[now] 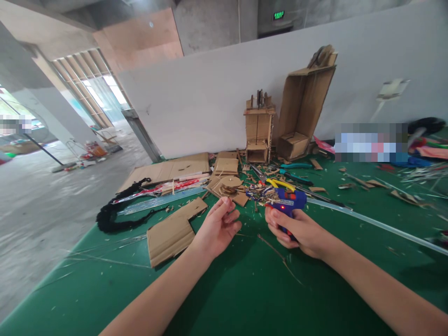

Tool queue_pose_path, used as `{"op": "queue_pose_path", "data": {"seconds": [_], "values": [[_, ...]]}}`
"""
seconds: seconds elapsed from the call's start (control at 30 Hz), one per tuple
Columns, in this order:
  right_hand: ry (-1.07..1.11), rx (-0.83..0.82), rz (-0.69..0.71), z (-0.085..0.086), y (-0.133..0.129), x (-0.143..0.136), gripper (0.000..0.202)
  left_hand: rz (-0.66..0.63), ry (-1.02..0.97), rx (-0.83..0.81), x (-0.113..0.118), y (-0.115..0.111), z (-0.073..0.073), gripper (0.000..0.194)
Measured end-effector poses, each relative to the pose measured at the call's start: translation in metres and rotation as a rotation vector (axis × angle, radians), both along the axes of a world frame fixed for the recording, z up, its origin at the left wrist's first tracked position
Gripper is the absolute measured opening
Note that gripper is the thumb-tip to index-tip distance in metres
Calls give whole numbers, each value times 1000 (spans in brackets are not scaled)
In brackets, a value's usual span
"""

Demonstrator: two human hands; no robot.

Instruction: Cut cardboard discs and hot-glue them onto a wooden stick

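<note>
My right hand (pixel 289 227) is wrapped round the handle of a blue glue gun (pixel 292 199) with a small red light. A long clear glue stick (pixel 378 224) trails from behind the gun to the right. Bits of debris cluster around its nozzle. To the left, my left hand (pixel 222 224) is raised over the green table with thumb and forefinger pinched together; whatever they hold, if anything, is too small to name. Just beyond these fingertips lie round cardboard pieces (pixel 231 181).
Two cardboard structures, one small (pixel 258 130) and one tall (pixel 304 102), stand by the white partition. Pliers with yellow handles (pixel 280 184), a cut cardboard sheet (pixel 171 233), black yarn (pixel 108 219) and scraps lie on the green table (pixel 224 298).
</note>
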State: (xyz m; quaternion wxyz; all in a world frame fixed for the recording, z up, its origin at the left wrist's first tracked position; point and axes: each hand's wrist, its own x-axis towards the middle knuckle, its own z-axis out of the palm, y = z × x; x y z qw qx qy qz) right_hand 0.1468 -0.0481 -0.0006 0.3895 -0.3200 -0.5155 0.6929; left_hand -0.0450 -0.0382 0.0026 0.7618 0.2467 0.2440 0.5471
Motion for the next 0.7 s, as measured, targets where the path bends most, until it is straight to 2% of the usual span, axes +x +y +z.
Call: {"op": "queue_pose_path", "data": {"seconds": [0.7], "values": [[1, -13, -37, 1, 1, 0, 40, -63, -16, 7, 0, 0, -2, 24]]}}
